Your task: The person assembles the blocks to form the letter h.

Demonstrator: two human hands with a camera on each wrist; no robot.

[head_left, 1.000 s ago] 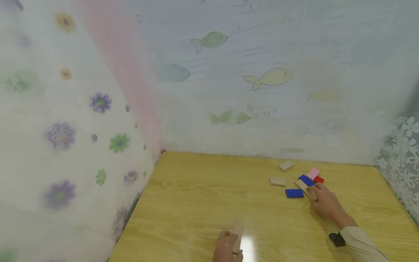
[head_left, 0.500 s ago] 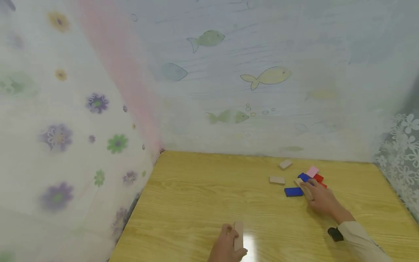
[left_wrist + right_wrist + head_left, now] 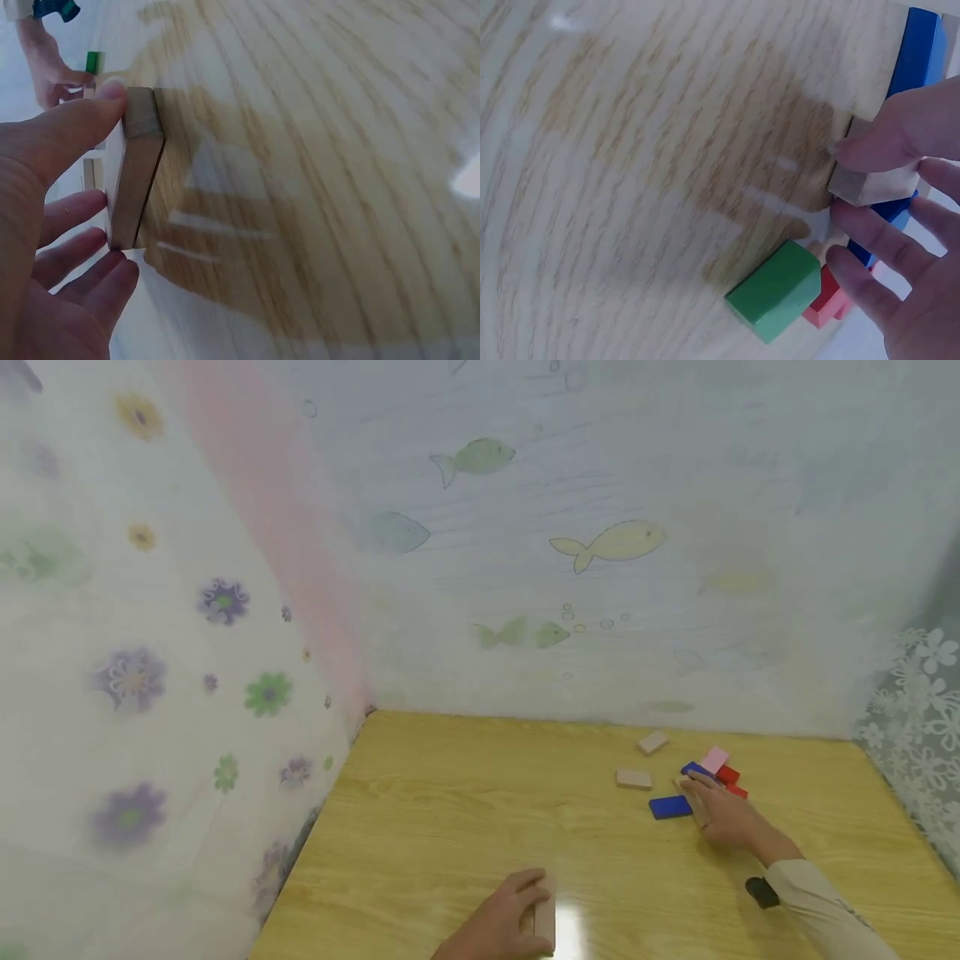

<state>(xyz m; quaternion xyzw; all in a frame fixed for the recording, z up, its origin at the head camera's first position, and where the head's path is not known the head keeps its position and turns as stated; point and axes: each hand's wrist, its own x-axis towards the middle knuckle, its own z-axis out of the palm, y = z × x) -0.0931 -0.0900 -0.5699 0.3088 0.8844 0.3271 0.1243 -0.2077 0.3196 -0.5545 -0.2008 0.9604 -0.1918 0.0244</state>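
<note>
Low in the head view, my left hand holds a long plain wooden block lying lengthwise on the table. The left wrist view has the thumb at one end of this block and fingertips at the other. Over on the right, my right hand grips a second plain wooden block between thumb and fingers, partly covering it. Blue blocks lie on either side of that block. Just past the hand are a pink block and red blocks. A green block shows in the right wrist view.
Two short plain wooden blocks lie apart, left of the coloured group. The wood-grain table meets a wall painted with fish at the back. A flower-patterned wall runs along the left side.
The long wooden block, blurred with movement a second ago, is now still, and my left hand has shifted its fingers along it. My right hand has moved slightly left on its block.
</note>
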